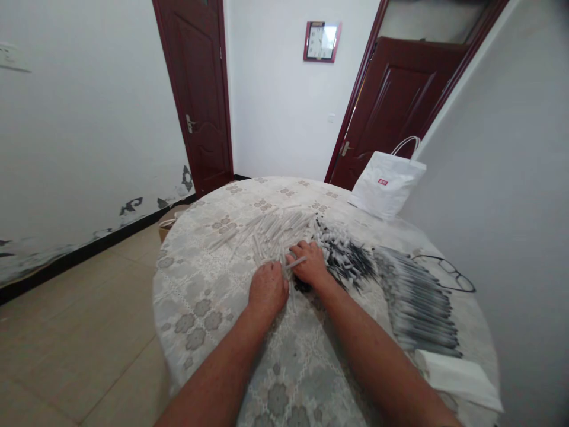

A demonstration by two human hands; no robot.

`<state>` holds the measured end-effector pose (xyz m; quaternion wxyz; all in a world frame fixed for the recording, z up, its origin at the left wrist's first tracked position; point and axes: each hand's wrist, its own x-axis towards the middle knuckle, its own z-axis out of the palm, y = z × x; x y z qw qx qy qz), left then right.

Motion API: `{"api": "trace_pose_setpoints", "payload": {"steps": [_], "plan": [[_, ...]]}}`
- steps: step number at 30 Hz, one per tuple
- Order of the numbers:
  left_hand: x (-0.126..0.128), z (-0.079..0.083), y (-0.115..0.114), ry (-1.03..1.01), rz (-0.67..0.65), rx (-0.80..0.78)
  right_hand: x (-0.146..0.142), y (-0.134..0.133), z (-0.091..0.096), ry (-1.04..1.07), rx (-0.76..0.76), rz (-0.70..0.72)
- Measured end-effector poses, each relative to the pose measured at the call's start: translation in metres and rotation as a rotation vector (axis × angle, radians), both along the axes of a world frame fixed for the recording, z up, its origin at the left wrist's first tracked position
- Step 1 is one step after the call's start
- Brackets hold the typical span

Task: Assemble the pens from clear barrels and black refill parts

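Observation:
My left hand rests on the tablecloth with its fingers curled under; whatever they hold is hidden. Close beside it, my right hand is closed with a thin translucent pen barrel at its fingers, pointing toward the left hand. Beyond both hands lies a loose heap of clear pen barrels. Just right of my right hand spreads a pile of black and white pen refills. A few small black parts lie under the right palm.
Finished-looking pens lie in a row at the right, with eyeglasses beside them. A white paper bag stands at the back right of the round table. A folded white item lies near the right edge.

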<state>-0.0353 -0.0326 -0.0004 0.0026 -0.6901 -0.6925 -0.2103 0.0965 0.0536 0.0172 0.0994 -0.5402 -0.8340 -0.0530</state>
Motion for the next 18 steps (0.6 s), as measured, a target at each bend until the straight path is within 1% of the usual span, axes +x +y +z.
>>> {"api": "trace_pose_setpoints", "payload": {"steps": [4, 7, 9, 12, 15, 18], "plan": [[0.000, -0.001, -0.013, -0.025, -0.019, 0.067, 0.000, -0.020, -0.004, 0.052, 0.008, 0.013], [0.001, -0.004, -0.019, -0.020, -0.024, 0.138, 0.007, -0.025, -0.008, 0.131, -0.007, 0.091], [0.003, -0.006, -0.020, -0.004, -0.031, 0.158, 0.020, -0.023, -0.010, 0.218, 0.001, 0.171], [0.004, -0.008, -0.020, 0.018, -0.070, 0.146, 0.051, -0.019, -0.014, 0.357, 0.058, 0.255], [0.000, -0.013, -0.015, 0.016, -0.073, 0.113, 0.081, -0.023, -0.021, 0.432, 0.099, 0.255], [-0.010, -0.018, -0.005, -0.008, -0.059, 0.088, 0.097, -0.034, -0.029, 0.442, 0.117, 0.261]]}}
